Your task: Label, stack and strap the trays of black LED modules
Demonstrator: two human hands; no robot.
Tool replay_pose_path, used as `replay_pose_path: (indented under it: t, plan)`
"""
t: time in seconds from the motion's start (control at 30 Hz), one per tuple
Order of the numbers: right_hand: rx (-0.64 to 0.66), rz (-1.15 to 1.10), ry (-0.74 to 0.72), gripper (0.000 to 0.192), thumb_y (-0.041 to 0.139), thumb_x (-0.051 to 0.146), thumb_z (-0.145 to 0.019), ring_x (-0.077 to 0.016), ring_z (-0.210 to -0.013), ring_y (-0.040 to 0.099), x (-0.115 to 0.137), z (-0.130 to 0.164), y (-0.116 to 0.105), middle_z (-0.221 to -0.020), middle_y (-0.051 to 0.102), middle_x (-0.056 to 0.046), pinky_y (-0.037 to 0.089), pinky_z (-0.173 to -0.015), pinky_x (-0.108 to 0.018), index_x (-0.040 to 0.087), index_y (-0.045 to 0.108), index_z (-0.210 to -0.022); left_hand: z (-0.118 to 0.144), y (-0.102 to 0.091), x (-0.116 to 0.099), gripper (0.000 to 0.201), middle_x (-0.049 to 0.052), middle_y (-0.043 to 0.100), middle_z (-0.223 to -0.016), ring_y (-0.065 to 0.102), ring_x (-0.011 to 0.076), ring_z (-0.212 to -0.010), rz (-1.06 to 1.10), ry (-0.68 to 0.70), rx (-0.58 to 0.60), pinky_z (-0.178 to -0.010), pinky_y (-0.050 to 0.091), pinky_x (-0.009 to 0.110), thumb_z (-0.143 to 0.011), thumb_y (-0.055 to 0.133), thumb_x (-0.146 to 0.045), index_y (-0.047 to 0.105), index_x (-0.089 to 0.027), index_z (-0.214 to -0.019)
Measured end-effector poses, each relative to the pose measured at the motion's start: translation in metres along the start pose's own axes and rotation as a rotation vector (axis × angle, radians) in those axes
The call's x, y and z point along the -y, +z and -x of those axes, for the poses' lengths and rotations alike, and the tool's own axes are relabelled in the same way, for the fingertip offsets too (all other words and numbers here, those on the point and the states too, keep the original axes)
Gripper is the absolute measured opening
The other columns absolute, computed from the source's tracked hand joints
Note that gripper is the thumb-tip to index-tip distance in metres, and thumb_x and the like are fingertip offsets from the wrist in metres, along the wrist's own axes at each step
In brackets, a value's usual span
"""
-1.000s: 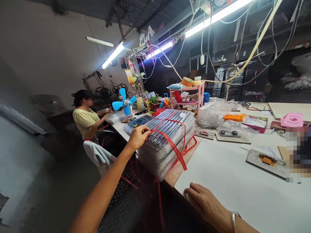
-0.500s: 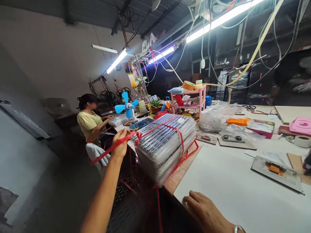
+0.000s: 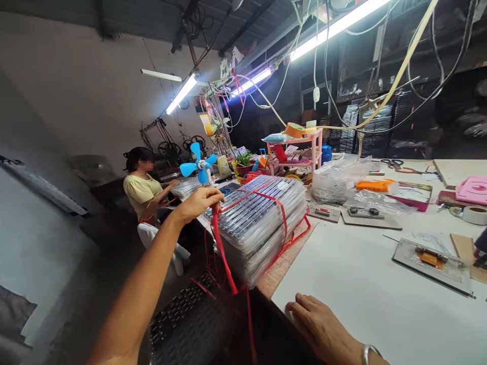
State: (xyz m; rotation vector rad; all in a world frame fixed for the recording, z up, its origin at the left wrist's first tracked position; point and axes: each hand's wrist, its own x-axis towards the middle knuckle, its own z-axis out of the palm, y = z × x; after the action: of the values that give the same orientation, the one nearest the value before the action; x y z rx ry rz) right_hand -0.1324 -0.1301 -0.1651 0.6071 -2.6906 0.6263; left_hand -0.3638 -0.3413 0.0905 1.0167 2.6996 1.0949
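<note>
A thick stack of clear plastic packs [image 3: 258, 218] lies at the near left corner of the white table [image 3: 361, 284], bound crosswise with red strap [image 3: 283, 215]. My left hand [image 3: 200, 203] is closed on a loose end of the red strap at the stack's far left corner; the strap hangs down from my fingers past the stack's side. Resting flat on the table's front edge, my right hand [image 3: 323, 324] holds nothing and wears a metal bangle on the wrist.
A co-worker in a yellow shirt [image 3: 141, 190] sits at the far left of the bench beside a blue fan [image 3: 198, 165]. A pink shelf rack [image 3: 299, 152], plastic bags [image 3: 338, 177], small jigs [image 3: 365, 215], a tape roll [image 3: 475, 215] and cables overhead crowd the back.
My left hand pulled the strap end out to the left, then came back to the stack's corner, so the strap now hangs downward. My right hand stayed put.
</note>
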Motion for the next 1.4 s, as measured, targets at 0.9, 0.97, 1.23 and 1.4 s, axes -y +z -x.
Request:
replay_pose_path:
  t: [0.9, 0.97, 1.23, 1.4]
  plan:
    - [0.008, -0.034, 0.028, 0.023, 0.035, 0.012, -0.091, -0.0158, -0.064, 0.048, -0.001, 0.001, 0.001, -0.077, 0.057, -0.006, 0.034, -0.06, -0.028, 0.018, 0.054, -0.08, 0.029, 0.034, 0.019, 0.024, 0.006, 0.059, -0.073, 0.056, 0.0222, -0.074, -0.742, 0.063, -0.498, -0.067, 0.035, 0.031, -0.086, 0.042, -0.028, 0.048, -0.022, -0.064]
    - [-0.007, -0.041, 0.023, 0.023, 0.035, 0.013, -0.091, -0.0159, -0.064, 0.048, -0.002, 0.001, 0.003, -0.076, 0.057, -0.006, 0.034, -0.06, -0.028, 0.018, 0.054, -0.08, 0.03, 0.031, 0.019, 0.024, 0.007, 0.058, -0.074, 0.055, 0.023, -0.075, -0.732, 0.069, -0.552, -0.069, 0.034, 0.033, -0.086, 0.041, -0.028, 0.047, -0.022, -0.064]
    - [-0.056, -0.086, 0.005, 0.018, 0.041, 0.009, -0.087, -0.014, -0.059, 0.048, -0.001, 0.0, -0.003, -0.073, 0.056, -0.003, 0.033, -0.055, -0.026, 0.021, 0.048, -0.075, 0.021, 0.03, 0.027, 0.023, 0.005, 0.058, -0.074, 0.054, 0.0217, -0.077, -0.548, 0.059, -0.672, -0.075, 0.036, 0.033, -0.083, 0.045, -0.031, 0.047, -0.022, -0.062]
    - [-0.031, -0.109, 0.006, 0.018, 0.042, 0.009, -0.086, -0.0145, -0.058, 0.049, -0.003, 0.0, -0.001, -0.073, 0.057, -0.003, 0.035, -0.053, -0.026, 0.022, 0.05, -0.077, 0.013, 0.019, 0.042, 0.024, 0.002, 0.058, -0.068, 0.054, 0.0173, -0.069, -0.312, -0.035, -0.567, -0.067, 0.04, 0.029, -0.078, 0.051, -0.039, 0.054, -0.021, -0.063]
